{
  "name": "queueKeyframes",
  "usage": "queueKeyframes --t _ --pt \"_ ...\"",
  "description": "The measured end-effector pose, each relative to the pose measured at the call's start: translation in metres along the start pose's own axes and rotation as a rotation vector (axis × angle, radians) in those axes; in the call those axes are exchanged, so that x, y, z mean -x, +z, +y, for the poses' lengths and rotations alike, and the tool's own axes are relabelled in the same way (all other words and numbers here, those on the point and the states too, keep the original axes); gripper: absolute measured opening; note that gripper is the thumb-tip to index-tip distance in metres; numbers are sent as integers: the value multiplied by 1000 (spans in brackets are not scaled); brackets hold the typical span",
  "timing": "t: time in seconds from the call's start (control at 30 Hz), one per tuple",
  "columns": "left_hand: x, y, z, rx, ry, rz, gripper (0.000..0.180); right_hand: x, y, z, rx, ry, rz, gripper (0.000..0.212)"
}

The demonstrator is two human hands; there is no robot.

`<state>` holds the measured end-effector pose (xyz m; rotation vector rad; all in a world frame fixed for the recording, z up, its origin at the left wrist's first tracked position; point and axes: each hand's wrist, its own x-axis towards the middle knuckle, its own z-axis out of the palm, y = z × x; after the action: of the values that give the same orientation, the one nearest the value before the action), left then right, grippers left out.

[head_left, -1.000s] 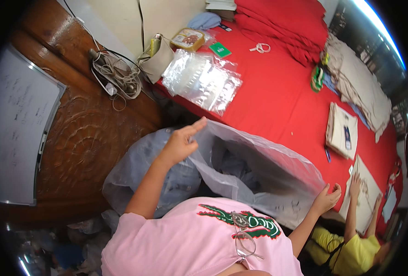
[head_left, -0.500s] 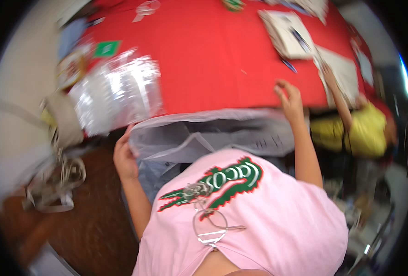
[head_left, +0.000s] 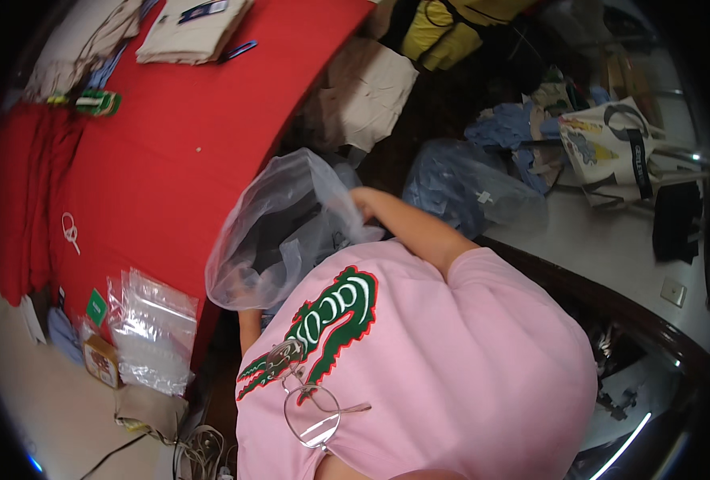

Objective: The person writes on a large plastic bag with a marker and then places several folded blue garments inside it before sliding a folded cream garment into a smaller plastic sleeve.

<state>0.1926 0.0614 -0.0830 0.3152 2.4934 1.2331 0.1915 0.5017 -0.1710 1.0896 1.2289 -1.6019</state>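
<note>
A large translucent plastic bag (head_left: 231,232) hangs with its mouth wide apart between my chest and the red-covered table. My right hand (head_left: 363,204) grips its right rim, fingers curled in and partly covered by the plastic. On the opposite side, my left hand (head_left: 252,282) shows blurred through the film, closed on the bag near its left lower rim. Dark creases and pale folds are visible inside the bag; its bottom is out of sight.
The red-covered table (head_left: 203,144) bears folded beige cloth (head_left: 187,32), a blue pen (head_left: 243,50) and clear plastic sleeves (head_left: 159,320). To the right are a bluish plastic-wrapped bundle (head_left: 451,188) and a printed tote bag (head_left: 607,152). Another person in yellow (head_left: 443,40) is beyond.
My view has swung to the right, so the table now lies at the left. My right hand, earlier raised with fingers apart, has come down onto the bag's rim. The bag's mouth is rounder.
</note>
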Motion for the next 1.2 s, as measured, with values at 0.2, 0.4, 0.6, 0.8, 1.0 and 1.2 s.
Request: queueKeyframes --t 0.2,0.4,0.6,0.8,1.0,1.2 --pt "-17 11 64 -128 -39 -222 38 -31 30 94 1186 -398 -22 28" --pt "-16 90 127 -71 -131 -366 38 -14 -115 198 791 -361 148 35" --pt "-30 166 189 -22 -112 -456 37 138 -210 137 881 -530 38 32" --pt "-58 182 232 -10 -78 -506 37 254 -236 102 376 -400 80 30" --pt "-88 185 258 -1 -44 -558 37 336 -199 99 229 -602 -5 26" --pt "-95 170 272 75 12 -559 37 409 -171 94 369 -625 64 25"
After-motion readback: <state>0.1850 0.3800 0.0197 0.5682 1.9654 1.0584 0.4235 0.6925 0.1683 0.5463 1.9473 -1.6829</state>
